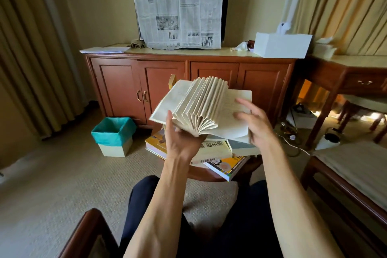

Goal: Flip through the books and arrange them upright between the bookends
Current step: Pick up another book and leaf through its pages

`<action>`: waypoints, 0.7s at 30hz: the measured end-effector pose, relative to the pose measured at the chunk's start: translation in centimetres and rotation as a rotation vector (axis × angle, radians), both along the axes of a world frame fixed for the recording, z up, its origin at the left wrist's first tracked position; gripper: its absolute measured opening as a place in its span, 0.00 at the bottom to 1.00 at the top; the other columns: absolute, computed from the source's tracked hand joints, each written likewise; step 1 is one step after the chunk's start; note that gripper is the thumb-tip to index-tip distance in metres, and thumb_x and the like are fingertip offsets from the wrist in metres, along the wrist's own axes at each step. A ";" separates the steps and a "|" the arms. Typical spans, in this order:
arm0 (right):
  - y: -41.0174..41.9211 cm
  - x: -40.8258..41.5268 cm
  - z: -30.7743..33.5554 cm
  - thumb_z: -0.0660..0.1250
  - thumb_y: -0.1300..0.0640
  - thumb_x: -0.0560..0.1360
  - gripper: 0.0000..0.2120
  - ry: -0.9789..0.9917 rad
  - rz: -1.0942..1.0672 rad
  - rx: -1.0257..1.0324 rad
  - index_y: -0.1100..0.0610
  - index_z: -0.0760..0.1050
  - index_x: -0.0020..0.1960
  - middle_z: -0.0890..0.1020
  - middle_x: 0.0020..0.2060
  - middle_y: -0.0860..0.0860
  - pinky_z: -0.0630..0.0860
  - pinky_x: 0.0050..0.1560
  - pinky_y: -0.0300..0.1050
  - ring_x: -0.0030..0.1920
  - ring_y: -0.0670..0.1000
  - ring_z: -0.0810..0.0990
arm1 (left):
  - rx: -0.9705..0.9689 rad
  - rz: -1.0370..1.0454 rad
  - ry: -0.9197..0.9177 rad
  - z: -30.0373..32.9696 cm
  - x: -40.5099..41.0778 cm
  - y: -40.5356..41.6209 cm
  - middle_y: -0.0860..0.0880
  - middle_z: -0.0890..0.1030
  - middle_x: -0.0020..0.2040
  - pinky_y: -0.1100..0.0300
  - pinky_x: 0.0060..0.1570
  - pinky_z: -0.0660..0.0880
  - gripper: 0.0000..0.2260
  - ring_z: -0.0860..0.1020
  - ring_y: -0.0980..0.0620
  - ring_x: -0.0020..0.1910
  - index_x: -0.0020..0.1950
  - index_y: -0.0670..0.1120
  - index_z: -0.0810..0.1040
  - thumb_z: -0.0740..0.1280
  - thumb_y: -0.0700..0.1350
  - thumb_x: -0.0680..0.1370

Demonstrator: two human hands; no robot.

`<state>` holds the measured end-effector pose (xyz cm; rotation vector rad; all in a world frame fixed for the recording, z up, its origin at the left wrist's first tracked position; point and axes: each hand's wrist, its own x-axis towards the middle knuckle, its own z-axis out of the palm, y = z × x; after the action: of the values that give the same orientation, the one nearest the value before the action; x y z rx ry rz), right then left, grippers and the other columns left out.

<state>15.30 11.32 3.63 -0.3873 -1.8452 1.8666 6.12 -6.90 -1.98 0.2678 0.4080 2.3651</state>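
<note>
Beige carpet [69,176] and a red-brown wooden cabinet [188,81] are forming the backdrop; I am sitting with my knees toward a small dark round wooden table [211,176], partly hidden, at 12 o'clock.

Step in hand: flipping. I am holding the open cream-paged paperback book [201,109] in the air above the table. My left hand [182,142] is cupping the spine from beneath, thumb curled up over the left-hand block of pages. My right hand [254,120] is at 3 o'clock of the book, fingers spread and blurred over the right-hand page, thumb apparently at the fore-edge; how firmly it is gripping I cannot tell. The middle leaves are standing up in a fan.

Directly under the open book, a loose pile of books [211,151] is lying flat on the table, the yellow-covered volumes [227,166] overhanging toward 5 o'clock. One pale upright edge [172,80] is showing behind the book at 11 o'clock; it may be a bookend, but I cannot confirm this.

Judgement: no book is visibly standing upright yet, so arranging is not visibly begun.

Next move calls for: closing the covers together, turning the book spine-vertical, and locating the bookends, which the open pages are currently screening.
</note>
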 end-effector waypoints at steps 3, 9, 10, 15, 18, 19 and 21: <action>-0.8 0.8 1.7 0.69 0.67 0.75 0.26 -0.056 -0.042 0.213 0.52 0.74 0.71 0.78 0.65 0.51 0.77 0.56 0.40 0.62 0.53 0.79 | 0.120 0.009 -0.025 1.2 0.7 -0.5 0.45 0.68 0.80 0.42 0.78 0.62 0.37 0.67 0.43 0.79 0.78 0.46 0.70 0.75 0.60 0.74; -4.7 4.3 2.2 0.64 0.53 0.77 0.15 -0.472 -0.184 0.966 0.40 0.78 0.61 0.64 0.76 0.54 0.49 0.75 0.67 0.77 0.61 0.58 | 0.004 0.118 0.024 1.9 3.3 -0.6 0.42 0.74 0.76 0.41 0.74 0.67 0.26 0.71 0.40 0.76 0.75 0.46 0.76 0.63 0.58 0.81; -5.3 5.1 2.0 0.61 0.52 0.79 0.13 -0.387 -0.122 0.891 0.39 0.80 0.57 0.76 0.66 0.52 0.59 0.73 0.62 0.71 0.60 0.69 | -0.022 0.148 0.019 1.9 3.3 -0.3 0.41 0.76 0.74 0.40 0.73 0.68 0.24 0.74 0.39 0.73 0.73 0.46 0.78 0.61 0.56 0.81; -6.8 6.6 1.3 0.62 0.52 0.80 0.12 -0.197 -0.021 0.854 0.42 0.81 0.56 0.85 0.51 0.45 0.71 0.65 0.57 0.58 0.53 0.80 | -0.048 0.218 -0.034 1.5 4.5 -0.1 0.41 0.81 0.67 0.44 0.67 0.75 0.19 0.80 0.41 0.65 0.63 0.45 0.82 0.61 0.49 0.78; -6.7 7.0 0.6 0.66 0.52 0.78 0.17 -0.185 0.011 0.760 0.44 0.76 0.66 0.84 0.57 0.43 0.70 0.69 0.58 0.62 0.47 0.80 | -0.039 0.196 -0.042 0.1 5.0 -0.7 0.42 0.80 0.69 0.47 0.65 0.77 0.23 0.81 0.42 0.62 0.69 0.45 0.80 0.62 0.49 0.76; -6.6 7.1 0.7 0.67 0.49 0.77 0.22 -0.204 0.025 0.749 0.44 0.72 0.70 0.84 0.57 0.42 0.67 0.71 0.58 0.64 0.46 0.79 | -0.048 0.191 -0.024 -0.2 5.1 -0.8 0.42 0.80 0.69 0.47 0.67 0.75 0.24 0.80 0.42 0.62 0.72 0.45 0.78 0.63 0.49 0.76; -6.7 7.1 0.7 0.68 0.44 0.74 0.30 -0.234 0.080 0.739 0.42 0.66 0.74 0.84 0.56 0.38 0.64 0.74 0.58 0.66 0.45 0.78 | -0.055 0.188 -0.005 -0.7 5.3 -0.8 0.42 0.78 0.70 0.47 0.73 0.70 0.25 0.77 0.42 0.67 0.75 0.44 0.75 0.61 0.49 0.79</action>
<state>22.41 4.64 4.33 -0.2707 -2.5644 1.0844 11.45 -7.70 -2.68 0.2062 0.5145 2.5327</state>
